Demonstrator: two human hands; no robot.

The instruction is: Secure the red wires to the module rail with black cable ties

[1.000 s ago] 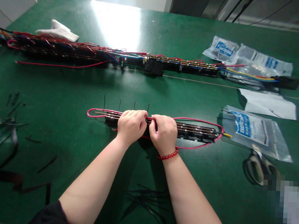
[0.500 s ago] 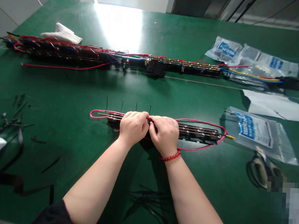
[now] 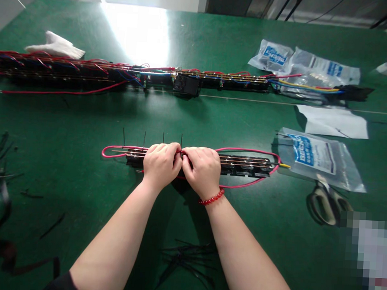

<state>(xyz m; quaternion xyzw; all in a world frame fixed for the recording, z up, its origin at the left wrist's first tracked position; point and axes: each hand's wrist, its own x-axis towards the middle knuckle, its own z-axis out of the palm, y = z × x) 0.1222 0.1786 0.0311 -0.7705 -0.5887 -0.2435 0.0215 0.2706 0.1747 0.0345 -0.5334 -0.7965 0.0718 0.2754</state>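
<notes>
A short black strip assembly (image 3: 244, 166) with brass wires lies across the green table (image 3: 84, 126), ringed by a pink wire (image 3: 113, 151). Several black cable ties (image 3: 144, 138) stick up from its left half. My left hand (image 3: 161, 166) and my right hand (image 3: 201, 170) sit side by side on its middle, both with fingers curled closed over the strip and the pink wire. What the fingertips pinch is hidden. A red bead bracelet (image 3: 212, 200) circles my right wrist.
A long black assembly (image 3: 119, 74) with red and blue wires runs across the far side. A white glove (image 3: 56, 47) lies at the back left. Plastic bags (image 3: 319, 158) and scissors (image 3: 326, 206) lie at the right. Loose cable ties (image 3: 187, 259) lie near me, cut scraps (image 3: 1, 161) at the left.
My hands have stayed closed on the middle of the strip, drawing slightly closer together. The view has shifted a little, so everything sits further left in the picture.
</notes>
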